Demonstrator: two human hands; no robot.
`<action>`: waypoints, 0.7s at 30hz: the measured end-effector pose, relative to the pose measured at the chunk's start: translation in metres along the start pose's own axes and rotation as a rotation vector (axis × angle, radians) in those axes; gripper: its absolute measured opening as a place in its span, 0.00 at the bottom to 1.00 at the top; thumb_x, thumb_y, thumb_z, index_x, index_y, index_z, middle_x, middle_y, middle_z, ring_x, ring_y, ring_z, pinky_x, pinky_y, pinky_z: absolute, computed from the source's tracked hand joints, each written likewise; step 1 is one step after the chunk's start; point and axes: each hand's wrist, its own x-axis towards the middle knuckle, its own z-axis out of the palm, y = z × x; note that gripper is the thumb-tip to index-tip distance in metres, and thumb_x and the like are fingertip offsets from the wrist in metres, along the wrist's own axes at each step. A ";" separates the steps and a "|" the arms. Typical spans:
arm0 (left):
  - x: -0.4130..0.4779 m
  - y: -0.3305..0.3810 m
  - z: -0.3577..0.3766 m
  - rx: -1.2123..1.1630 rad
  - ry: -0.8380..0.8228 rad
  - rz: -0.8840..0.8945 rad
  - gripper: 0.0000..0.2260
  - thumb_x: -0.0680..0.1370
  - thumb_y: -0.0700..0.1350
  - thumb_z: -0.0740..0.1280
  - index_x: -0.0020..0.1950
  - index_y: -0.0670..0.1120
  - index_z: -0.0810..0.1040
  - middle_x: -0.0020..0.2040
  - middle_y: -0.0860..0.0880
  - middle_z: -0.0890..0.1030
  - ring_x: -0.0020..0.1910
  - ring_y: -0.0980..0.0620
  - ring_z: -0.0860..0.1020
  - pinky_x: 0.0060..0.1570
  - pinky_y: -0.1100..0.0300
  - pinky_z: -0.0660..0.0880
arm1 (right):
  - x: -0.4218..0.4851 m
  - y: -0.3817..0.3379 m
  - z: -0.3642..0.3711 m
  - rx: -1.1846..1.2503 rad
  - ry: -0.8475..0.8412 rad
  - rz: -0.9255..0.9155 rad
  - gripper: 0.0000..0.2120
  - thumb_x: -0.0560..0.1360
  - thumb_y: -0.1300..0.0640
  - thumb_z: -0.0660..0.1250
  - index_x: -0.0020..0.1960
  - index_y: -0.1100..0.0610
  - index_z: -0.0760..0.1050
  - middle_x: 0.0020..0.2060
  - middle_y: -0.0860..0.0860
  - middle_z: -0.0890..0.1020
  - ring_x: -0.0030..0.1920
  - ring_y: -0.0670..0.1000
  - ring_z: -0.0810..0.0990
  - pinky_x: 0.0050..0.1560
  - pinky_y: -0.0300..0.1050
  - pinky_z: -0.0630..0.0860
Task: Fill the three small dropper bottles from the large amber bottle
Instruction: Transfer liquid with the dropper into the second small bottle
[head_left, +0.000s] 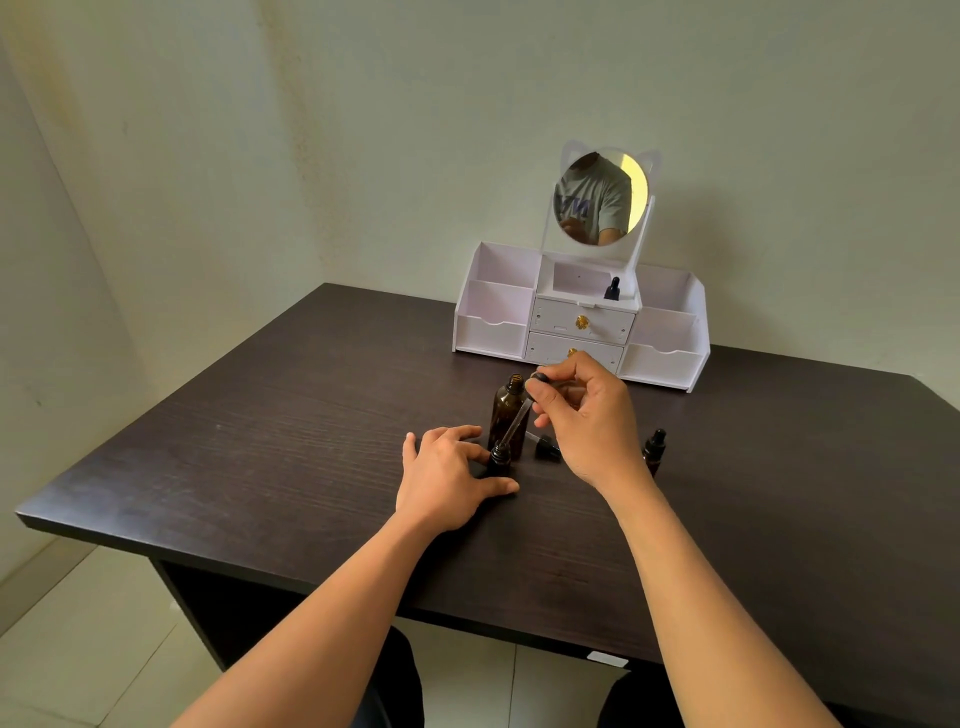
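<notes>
The large amber bottle (508, 410) stands uncapped in the middle of the dark table (260, 441). In front of it stands a small open dropper bottle (500, 458), and my left hand (447, 478) holds its base between thumb and fingers. My right hand (582, 415) pinches the bulb of a glass dropper (514, 423), tilted with its tip at the small bottle's mouth. A black dropper cap (545, 448) lies beside the bottles. Another small capped bottle (653, 451) stands to the right, partly behind my right wrist. A third small bottle (612, 290) sits in the organizer.
A white desk organizer (660, 338) with drawers and a round cat-ear mirror (602, 195) stands at the back of the table against the wall. The table's front and left edges drop to a tiled floor.
</notes>
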 end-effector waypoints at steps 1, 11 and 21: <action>0.000 0.000 0.000 0.002 0.001 0.002 0.24 0.71 0.69 0.70 0.61 0.57 0.82 0.75 0.58 0.68 0.76 0.53 0.59 0.77 0.39 0.46 | 0.000 0.000 0.001 -0.015 -0.013 -0.007 0.04 0.76 0.59 0.72 0.48 0.57 0.78 0.40 0.52 0.83 0.36 0.48 0.83 0.37 0.40 0.81; -0.001 0.000 -0.001 0.004 -0.001 0.003 0.25 0.71 0.68 0.70 0.62 0.56 0.82 0.75 0.58 0.68 0.76 0.53 0.59 0.77 0.39 0.45 | 0.001 -0.001 0.005 -0.115 -0.051 -0.100 0.06 0.76 0.57 0.72 0.51 0.52 0.78 0.43 0.48 0.83 0.41 0.46 0.83 0.39 0.40 0.81; 0.000 0.000 0.000 -0.005 -0.002 -0.005 0.26 0.70 0.69 0.70 0.62 0.56 0.82 0.75 0.58 0.68 0.76 0.53 0.59 0.77 0.39 0.45 | 0.012 -0.010 0.000 0.002 0.072 -0.177 0.10 0.75 0.58 0.73 0.54 0.52 0.77 0.44 0.50 0.82 0.41 0.50 0.84 0.40 0.44 0.82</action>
